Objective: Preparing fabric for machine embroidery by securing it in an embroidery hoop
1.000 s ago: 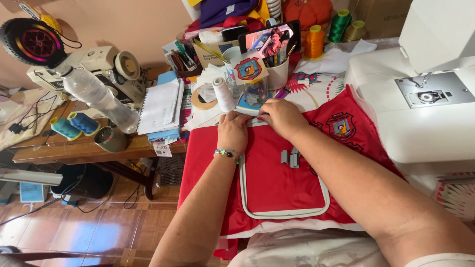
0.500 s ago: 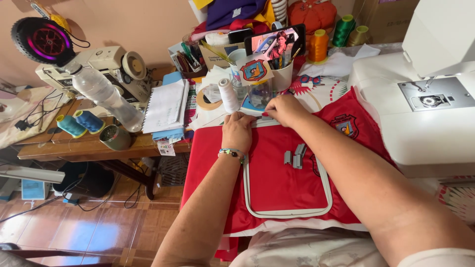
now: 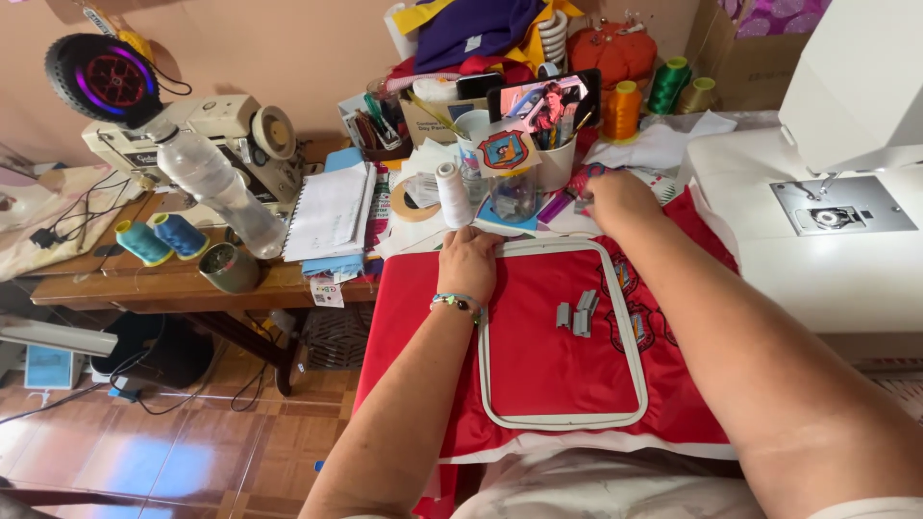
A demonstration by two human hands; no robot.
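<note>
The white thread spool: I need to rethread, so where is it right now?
In the head view, the white thread spool stands upright just beyond the left hand, at the embroidery hoop's far-left corner.

Matt red woven cloth (image 3: 538, 336), smooth, under a rounded white plastic embroidery hoop (image 3: 630, 336), semi-gloss. Far right: glossy white plastic sewing machine (image 3: 769, 240), brushed-metal needle plate (image 3: 836, 213). Left: worn brown wooden tabletop (image 3: 173, 286); clear crinkled plastic bottle (image 3: 213, 187).

2 blue spools (image 3: 160, 238), 3 grey clips (image 3: 577, 313).
</note>
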